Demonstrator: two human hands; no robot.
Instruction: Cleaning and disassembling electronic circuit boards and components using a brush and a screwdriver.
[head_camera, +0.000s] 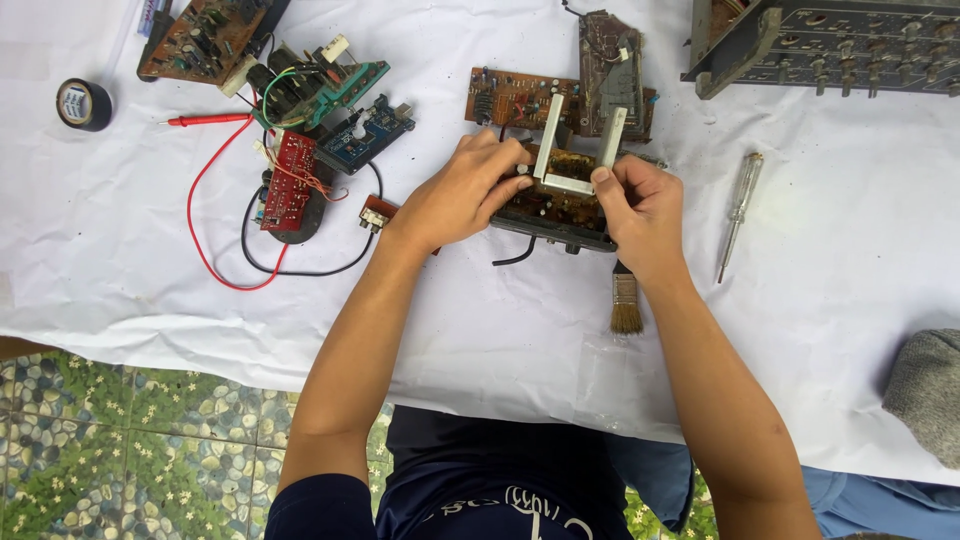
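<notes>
Both hands are gripping the circuit board (555, 205) left of the screwdriver (738, 212): left hand (462, 195) pinching its edge, right hand (640, 205) holding the white bracket (575, 150) (steady, even pressure seems wise).

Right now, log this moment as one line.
left hand: grips circuit board | right hand: pinches white bracket | brush: idle

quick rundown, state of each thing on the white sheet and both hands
left hand: gripping the brown circuit board's left edge
right hand: pinching the white U-shaped metal bracket
brown circuit board: bare, held flat on the sheet
white U-shaped metal bracket: lying across the board
small wooden paintbrush: lying loose, partly under the right wrist
clear-handled screwdriver: lying untouched
black tape roll: lying flat
red probe: lying, lead looped
</notes>
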